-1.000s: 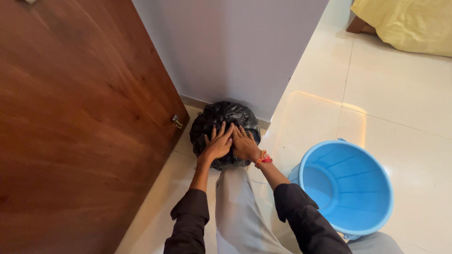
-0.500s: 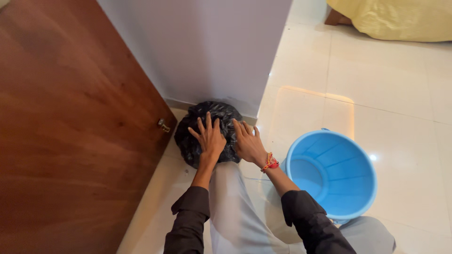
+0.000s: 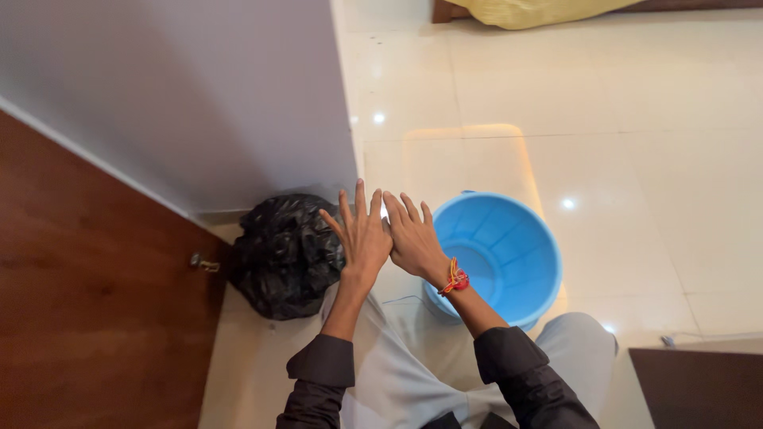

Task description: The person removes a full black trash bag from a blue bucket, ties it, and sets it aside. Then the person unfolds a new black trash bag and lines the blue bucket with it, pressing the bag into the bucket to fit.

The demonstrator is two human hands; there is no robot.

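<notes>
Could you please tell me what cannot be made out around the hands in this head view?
- What the black bag holds: its opaque plastic hides it.
- Bucket bottom near side: the right hand and wrist cover it.
- Both palms: the left hand shows only its back too.
- Yellow fabric: cut off by the top edge.

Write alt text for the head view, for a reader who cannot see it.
Two open, empty hands, left hand and right hand, are held side by side above a pale tiled floor. A black plastic bag sits left by a wall corner and wooden door; a blue bucket stands right.
</notes>
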